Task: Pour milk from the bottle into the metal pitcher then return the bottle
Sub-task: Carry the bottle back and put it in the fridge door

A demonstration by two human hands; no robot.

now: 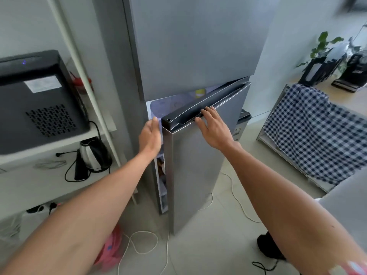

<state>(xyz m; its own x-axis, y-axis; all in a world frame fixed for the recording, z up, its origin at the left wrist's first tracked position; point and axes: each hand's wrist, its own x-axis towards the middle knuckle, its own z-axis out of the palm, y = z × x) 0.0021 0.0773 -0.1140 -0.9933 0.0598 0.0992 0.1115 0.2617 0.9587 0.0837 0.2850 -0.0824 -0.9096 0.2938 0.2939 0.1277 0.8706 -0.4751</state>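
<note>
A grey two-door fridge (194, 46) stands in front of me. Its lower door (204, 165) is partly ajar, hinged on the right, and lit shelves show through the gap. My right hand (213, 128) rests flat on the door's front with its fingertips on the dark handle strip along the top edge. My left hand (150, 136) is at the gap beside the door's free edge, fingers straight and empty. Neither a milk bottle nor a metal pitcher can be made out; the fridge contents are mostly hidden by the door.
A white shelf unit (83, 76) on the left holds a black appliance (37, 100) and an electric kettle (93, 155). White cables (139, 243) and a pink bag (111, 247) lie on the floor. A counter with a checked cloth (315, 132) and plants stands at right.
</note>
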